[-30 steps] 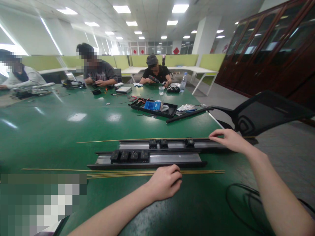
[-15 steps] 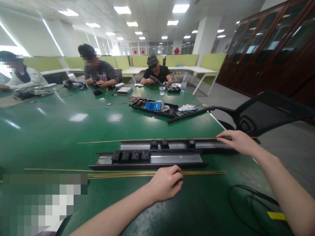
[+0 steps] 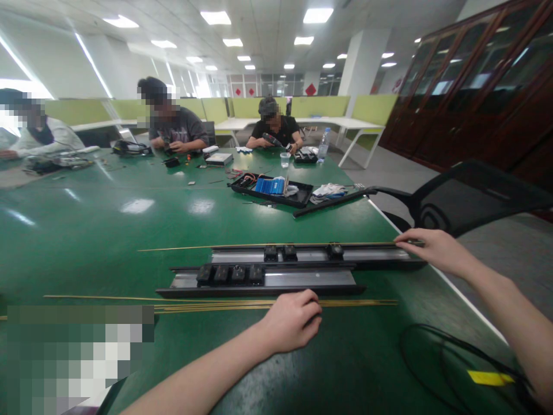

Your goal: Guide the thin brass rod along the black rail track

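Note:
Two long black-and-silver rails lie side by side on the green table. The near rail (image 3: pixel 302 280) carries a row of black blocks (image 3: pixel 230 273), and the far rail (image 3: pixel 367 254) carries three. My left hand (image 3: pixel 291 320) rests with curled fingers on a bundle of thin brass rods (image 3: pixel 354 302) just in front of the near rail. My right hand (image 3: pixel 434 249) is at the far rail's right end, fingers pressed together on a single brass rod (image 3: pixel 194 248) that runs along the rail's far side.
A black tray (image 3: pixel 270 190) with a blue part and wires sits mid-table, with white cloth gloves (image 3: pixel 328 190) beside it. A black chair (image 3: pixel 466 196) stands at the right edge. A black cable loop (image 3: pixel 436 357) with a yellow tag lies near me. Three people work at the far end.
My right hand has slid to the right along the far rail to its end. My left hand has stayed on the brass rods.

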A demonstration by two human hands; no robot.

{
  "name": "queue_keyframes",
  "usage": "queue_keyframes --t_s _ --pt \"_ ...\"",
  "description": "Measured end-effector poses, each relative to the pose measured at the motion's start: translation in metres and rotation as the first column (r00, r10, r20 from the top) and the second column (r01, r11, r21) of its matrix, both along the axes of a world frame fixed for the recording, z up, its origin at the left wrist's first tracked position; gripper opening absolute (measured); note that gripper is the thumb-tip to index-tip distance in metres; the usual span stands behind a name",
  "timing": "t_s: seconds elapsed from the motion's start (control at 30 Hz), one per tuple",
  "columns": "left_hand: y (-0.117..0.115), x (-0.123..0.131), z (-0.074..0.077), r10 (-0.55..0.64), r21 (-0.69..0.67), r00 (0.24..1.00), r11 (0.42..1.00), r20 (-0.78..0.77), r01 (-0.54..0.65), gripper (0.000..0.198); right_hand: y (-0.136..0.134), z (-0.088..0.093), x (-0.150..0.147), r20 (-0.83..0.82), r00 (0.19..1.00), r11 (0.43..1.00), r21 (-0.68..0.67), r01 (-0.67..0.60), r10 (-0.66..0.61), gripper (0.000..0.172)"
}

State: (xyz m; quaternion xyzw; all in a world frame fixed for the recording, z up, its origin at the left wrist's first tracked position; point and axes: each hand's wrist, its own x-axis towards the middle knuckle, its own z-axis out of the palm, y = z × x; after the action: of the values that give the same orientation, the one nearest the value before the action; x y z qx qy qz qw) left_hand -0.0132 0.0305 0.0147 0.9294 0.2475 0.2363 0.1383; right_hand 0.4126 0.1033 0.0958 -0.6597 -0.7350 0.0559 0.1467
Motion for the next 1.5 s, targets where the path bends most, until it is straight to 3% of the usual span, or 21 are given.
queue_keyframes --t_s 0.73,1.03,1.5 --pt "0.0 0.0 -0.002 0.004 0.016 1.0 1.0 -0.006 -0.003 0.016 0.001 0.0 0.023 0.145 0.989 1.0 0.001 0.029 -0.029 0.041" --pt "0.0 0.0 -0.003 0.007 0.018 1.0 1.0 -0.01 -0.007 0.016 0.002 -0.008 0.049 0.161 0.987 1.0 0.026 0.0 -0.004 0.044" --pt "0.0 0.001 -0.003 0.001 0.009 1.0 1.0 0.001 -0.001 0.016 0.001 -0.016 0.084 0.167 0.984 0.998 0.021 0.055 -0.058 0.048"
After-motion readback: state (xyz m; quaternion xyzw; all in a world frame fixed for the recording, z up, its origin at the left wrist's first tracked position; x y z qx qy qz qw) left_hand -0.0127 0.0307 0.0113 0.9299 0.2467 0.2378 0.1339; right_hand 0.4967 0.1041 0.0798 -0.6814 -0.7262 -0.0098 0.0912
